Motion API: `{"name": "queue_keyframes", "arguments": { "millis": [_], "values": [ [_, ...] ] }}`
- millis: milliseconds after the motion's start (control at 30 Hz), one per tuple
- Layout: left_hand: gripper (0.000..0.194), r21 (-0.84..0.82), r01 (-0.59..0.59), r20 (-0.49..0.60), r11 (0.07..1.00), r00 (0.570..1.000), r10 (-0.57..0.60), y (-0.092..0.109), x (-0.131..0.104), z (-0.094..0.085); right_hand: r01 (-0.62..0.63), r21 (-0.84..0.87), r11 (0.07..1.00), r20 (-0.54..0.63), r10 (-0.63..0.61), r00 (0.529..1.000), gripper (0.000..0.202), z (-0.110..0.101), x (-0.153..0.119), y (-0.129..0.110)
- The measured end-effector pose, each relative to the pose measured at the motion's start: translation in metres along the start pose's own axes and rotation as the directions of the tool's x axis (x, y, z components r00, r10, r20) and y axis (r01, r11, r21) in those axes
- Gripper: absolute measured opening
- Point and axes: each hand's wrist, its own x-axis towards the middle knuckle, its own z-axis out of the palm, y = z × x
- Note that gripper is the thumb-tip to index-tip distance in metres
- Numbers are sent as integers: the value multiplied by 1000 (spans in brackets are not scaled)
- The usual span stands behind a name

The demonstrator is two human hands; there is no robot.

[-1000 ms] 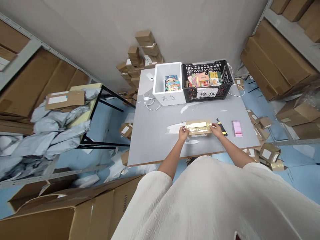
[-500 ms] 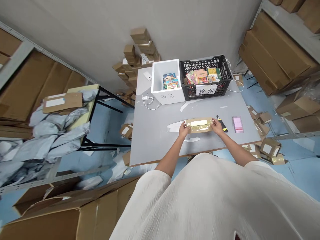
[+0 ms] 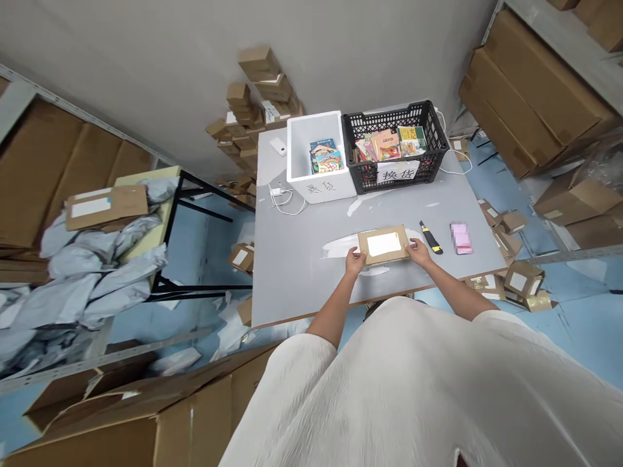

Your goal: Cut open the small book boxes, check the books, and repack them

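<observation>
A small brown cardboard box [image 3: 363, 242] with a white label on top lies near the front of the grey table [image 3: 282, 272]. My left hand [image 3: 355, 261] grips its left end, and my right hand [image 3: 417, 252] holds its right end. Just right of the box is a black and yellow utility knife [image 3: 431, 238]. Farther right lies a pink item [image 3: 461, 238], its details blurred.
A white foam box [image 3: 324, 189] and a black crate [image 3: 428, 170], both with books inside, stand at the table's back. A white cable [image 3: 292, 209] lies left of them. Grey parcels [image 3: 109, 272] fill a side table on the left.
The box has turned between my hands: its taped, narrower side faced up before, and now the broad labelled face does. The view has shifted slightly.
</observation>
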Motion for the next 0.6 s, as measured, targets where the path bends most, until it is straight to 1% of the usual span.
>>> {"name": "queue_keyframes", "arguments": {
  "millis": [167,267,400,500,600],
  "values": [
    [53,-27,3,-2,1000,1000,-3,0,5,1,-1,-9,1000,-7,1,1000,50,0,3,0],
    [55,-51,-2,6,999,1000,2,-1,6,2,11,-7,1000,-30,-11,999,49,2,5,-1],
    [72,-110,-57,18,992,998,60,2,6,5,53,65,996,-15,-52,999,65,8,7,-9],
    [87,-144,-83,77,986,992,95,9,7,6,104,103,989,7,-105,994,78,14,9,-18],
    [97,-155,-68,130,986,988,88,18,7,5,53,115,992,8,-55,998,87,18,11,-25]
  ]
}}
